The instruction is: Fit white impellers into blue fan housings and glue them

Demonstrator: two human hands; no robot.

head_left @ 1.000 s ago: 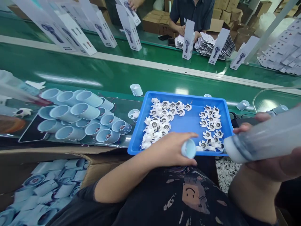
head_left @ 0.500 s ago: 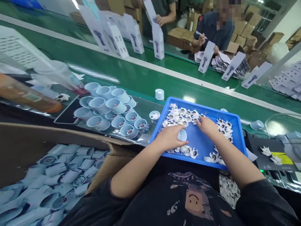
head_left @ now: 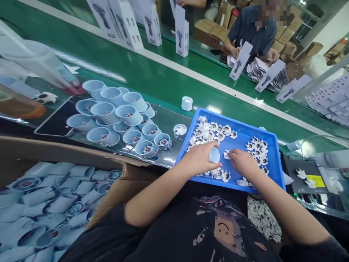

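My left hand (head_left: pixel 199 158) is closed round a pale blue plastic cylinder (head_left: pixel 214 155) and holds it over the near part of the blue tray (head_left: pixel 275 160). My right hand (head_left: pixel 241 161) rests in the tray just to the right, fingers pinched on a small white fan impeller (head_left: pixel 227 154). Several white impellers (head_left: pixel 211 131) lie in two groups in the tray, one at its left and one at its right (head_left: pixel 257 149).
A heap of pale blue cylinders (head_left: pixel 114 116) lies left of the tray, and a cardboard box (head_left: pixel 54 203) of more sits at near left. Beyond runs a green conveyor (head_left: pixel 152 78) with upright white product boxes (head_left: pixel 181 34). A co-worker (head_left: pixel 253 29) sits opposite.
My right hand drew back from the tray's far left group toward its near middle and pinched an impeller. The left hand with the cylinder stayed nearly in place. A second ago the right hand held a grey tool.
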